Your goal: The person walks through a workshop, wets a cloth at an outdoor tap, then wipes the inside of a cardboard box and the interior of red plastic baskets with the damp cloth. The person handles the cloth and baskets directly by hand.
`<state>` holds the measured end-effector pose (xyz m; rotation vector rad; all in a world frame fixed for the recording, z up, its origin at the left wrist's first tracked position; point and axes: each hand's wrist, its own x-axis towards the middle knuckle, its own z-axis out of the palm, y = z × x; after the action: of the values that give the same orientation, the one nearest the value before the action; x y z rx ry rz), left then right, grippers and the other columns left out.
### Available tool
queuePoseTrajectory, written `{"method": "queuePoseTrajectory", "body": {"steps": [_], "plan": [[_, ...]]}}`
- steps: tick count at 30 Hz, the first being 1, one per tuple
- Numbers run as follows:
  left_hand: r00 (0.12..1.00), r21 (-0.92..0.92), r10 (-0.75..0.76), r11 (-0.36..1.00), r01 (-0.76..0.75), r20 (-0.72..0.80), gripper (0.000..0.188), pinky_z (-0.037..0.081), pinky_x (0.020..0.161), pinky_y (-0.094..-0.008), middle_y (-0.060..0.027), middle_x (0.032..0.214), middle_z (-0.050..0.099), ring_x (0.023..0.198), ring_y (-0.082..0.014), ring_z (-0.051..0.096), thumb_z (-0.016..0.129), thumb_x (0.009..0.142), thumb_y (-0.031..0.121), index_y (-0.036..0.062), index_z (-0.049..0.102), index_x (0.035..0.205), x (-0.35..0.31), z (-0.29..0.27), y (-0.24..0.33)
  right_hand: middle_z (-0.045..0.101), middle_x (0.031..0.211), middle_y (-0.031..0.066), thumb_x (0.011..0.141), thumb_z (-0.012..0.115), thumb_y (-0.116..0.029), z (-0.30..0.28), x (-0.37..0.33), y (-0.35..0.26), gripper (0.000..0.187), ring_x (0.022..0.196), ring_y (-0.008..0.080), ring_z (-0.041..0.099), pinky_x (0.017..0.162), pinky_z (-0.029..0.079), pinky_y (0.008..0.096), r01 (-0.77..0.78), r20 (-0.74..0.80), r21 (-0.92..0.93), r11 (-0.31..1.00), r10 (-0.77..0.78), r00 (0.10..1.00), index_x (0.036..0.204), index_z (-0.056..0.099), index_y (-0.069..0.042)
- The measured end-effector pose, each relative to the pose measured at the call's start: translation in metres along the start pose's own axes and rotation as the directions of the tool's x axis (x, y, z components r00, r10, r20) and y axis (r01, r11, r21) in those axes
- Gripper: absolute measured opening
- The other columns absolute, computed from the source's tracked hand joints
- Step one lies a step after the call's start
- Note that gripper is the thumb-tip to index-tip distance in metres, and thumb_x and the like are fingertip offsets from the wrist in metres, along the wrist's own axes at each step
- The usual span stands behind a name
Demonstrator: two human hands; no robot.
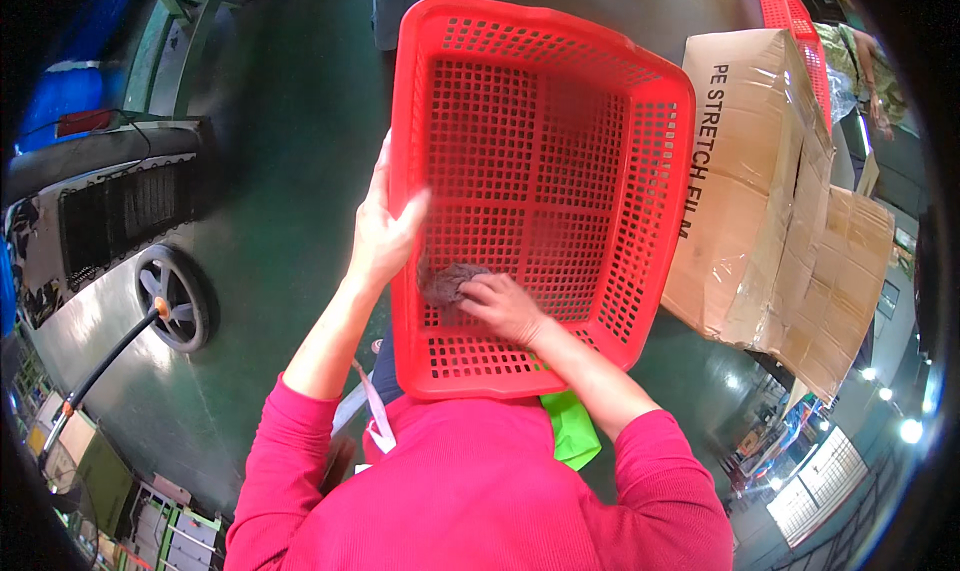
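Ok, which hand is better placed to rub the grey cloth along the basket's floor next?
Probably the right hand: it's inside the red basket, on the grey cloth. The left hand grips the left rim, apparently steadying the basket.

We can't see all of the left hand point(385, 233), because some fingers go behind the side of the red basket point(403, 91). The right hand point(503, 309) looks a bit blurry to us and covers part of the grey cloth point(450, 283), so we can't tell the cloth's whole shape. The basket hides a bit of the big cardboard box point(735, 181). The bottom edge cuts off the pink top point(450, 481). We see a blurry blue thing point(75, 101) far left, but can't tell what it is.
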<state>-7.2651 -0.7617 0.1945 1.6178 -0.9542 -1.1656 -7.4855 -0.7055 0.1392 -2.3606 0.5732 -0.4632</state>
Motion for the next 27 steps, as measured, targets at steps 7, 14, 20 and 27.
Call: {"method": "queuePoseTrajectory", "body": {"steps": [7, 14, 20, 27], "plan": [[0.986, -0.034, -0.14, 0.989, 0.143, 0.095, 0.066, 0.041, 0.099, -0.0334, -0.0078, 0.132, 0.046, 0.114, -0.0163, 0.051, 0.05, 0.083, -0.004, 0.0085, 0.025, 0.144, 0.003, -0.003, 0.001, 0.057, 0.104, 0.0138, 0.08, 0.05, -0.005, -0.066, 0.081, 0.198, 0.022, 0.1, 0.0345, 0.05, 0.089, 0.041, 0.0475, -0.491, -0.535, -0.448, 0.748, 0.216, 0.817, 0.096, 0.065, -0.006], [0.998, 0.066, 0.062, 0.996, -0.062, 0.008, 0.076, 0.042, 0.098, -0.0349, -0.0146, 0.13, 0.053, 0.116, -0.0254, 0.054, 0.05, 0.081, 0.004, 0.0231, 0.018, 0.147, 0.006, 0.002, 0.004, 0.057, 0.08, 0.0146, 0.083, 0.052, -0.015, -0.044, 0.028, 0.056, 0.024, 0.082, 0.0321, 0.054, 0.079, 0.043, 0.0436, -0.343, -0.259, -0.221, 0.913, 0.284, 0.923, 0.102, 0.065, -0.01], [0.997, 0.042, -0.044, 0.998, 0.041, 0.066, 0.08, 0.042, 0.098, -0.0358, -0.0144, 0.13, 0.053, 0.117, -0.0249, 0.054, 0.048, 0.08, 0.003, 0.0253, 0.013, 0.148, 0.006, 0.0, 0.008, 0.058, 0.081, 0.013, 0.082, 0.05, -0.008, -0.075, 0.0, 0.157, 0.023, 0.082, 0.0343, 0.056, 0.075, 0.045, 0.0455, -0.682, -0.334, 0.057, 0.729, 0.657, 0.676, 0.1, 0.064, -0.006], [0.997, 0.045, -0.057, 0.997, 0.055, 0.056, 0.078, 0.046, 0.091, -0.0339, -0.0142, 0.126, 0.056, 0.109, -0.0222, 0.058, 0.049, 0.079, 0.005, 0.0219, 0.016, 0.148, 0.006, -0.001, 0.005, 0.055, 0.092, 0.0218, 0.078, 0.049, -0.011, -0.023, 0.153, 0.143, 0.016, 0.095, 0.0385, 0.05, 0.078, 0.039, 0.0496, -0.58, -0.683, -0.243, 0.778, 0.288, 0.672, 0.086, 0.057, 0.0]]}}
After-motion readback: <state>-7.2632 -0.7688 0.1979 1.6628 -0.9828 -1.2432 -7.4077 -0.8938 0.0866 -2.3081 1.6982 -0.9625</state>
